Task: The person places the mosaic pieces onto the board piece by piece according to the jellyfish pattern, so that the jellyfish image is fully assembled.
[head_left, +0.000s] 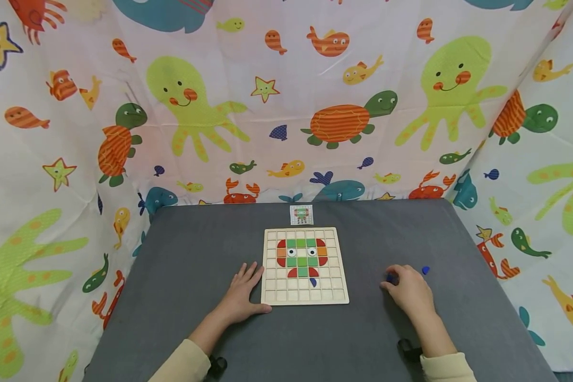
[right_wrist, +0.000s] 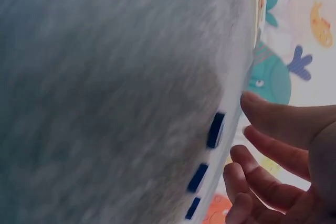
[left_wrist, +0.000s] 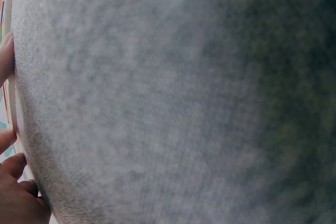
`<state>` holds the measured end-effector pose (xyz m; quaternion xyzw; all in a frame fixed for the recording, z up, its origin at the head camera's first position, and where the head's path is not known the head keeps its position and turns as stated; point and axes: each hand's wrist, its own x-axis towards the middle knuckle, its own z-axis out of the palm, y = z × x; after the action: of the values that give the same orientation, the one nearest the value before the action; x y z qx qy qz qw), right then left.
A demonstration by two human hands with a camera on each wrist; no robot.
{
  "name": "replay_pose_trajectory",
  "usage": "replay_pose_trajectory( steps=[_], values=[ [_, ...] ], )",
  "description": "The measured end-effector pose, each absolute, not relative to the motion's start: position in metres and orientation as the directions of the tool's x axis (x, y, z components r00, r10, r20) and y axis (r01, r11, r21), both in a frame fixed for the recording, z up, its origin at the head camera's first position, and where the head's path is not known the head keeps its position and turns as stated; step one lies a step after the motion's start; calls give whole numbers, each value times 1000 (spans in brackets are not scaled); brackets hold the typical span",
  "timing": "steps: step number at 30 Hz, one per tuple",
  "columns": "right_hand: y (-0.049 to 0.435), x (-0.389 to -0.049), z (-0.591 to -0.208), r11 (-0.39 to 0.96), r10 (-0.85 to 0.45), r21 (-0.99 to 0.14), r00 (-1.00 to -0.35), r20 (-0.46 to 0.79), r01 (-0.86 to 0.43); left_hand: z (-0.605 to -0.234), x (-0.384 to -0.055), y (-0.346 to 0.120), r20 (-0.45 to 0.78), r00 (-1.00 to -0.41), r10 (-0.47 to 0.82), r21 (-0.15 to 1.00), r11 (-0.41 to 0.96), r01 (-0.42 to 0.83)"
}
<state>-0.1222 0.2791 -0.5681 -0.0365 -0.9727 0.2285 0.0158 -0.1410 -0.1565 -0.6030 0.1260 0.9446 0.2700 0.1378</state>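
Note:
A pale wooden grid board [head_left: 305,293] lies on the grey table with red, orange, green and white mosaic pieces in it. A blue half-round piece [head_left: 313,282] sits in a cell low on the pattern. My left hand [head_left: 242,298] touches the board's left side with spread fingers, its thumb at the lower left corner. In the left wrist view, only fingertips [left_wrist: 7,59] show at the board's edge. My right hand [head_left: 412,293] hovers with bent fingers at dark blue pieces [head_left: 390,277]. The right wrist view shows blue pieces [right_wrist: 215,129] on the table, apart from the fingertips.
A small picture card [head_left: 301,215] with a coloured figure on a grid lies just behind the board. One blue piece [head_left: 426,270] lies right of my right hand. A sea-animal printed curtain [head_left: 277,132] stands behind the grey table [head_left: 196,239] and along its sides.

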Motion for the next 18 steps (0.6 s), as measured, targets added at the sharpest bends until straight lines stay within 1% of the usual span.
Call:
replay_pose_trajectory(
  steps=[6, 18],
  values=[
    [292, -121, -573, 885, 57, -462, -998, -19, 59, -602, -141, -156, -181, -931, 316, 553, 816, 169],
    [299, -126, -582, 875, 19, -484, -1000, -14, 23, -602, -141, -156, -173, -931, 322, 551, 815, 179]
  ],
)
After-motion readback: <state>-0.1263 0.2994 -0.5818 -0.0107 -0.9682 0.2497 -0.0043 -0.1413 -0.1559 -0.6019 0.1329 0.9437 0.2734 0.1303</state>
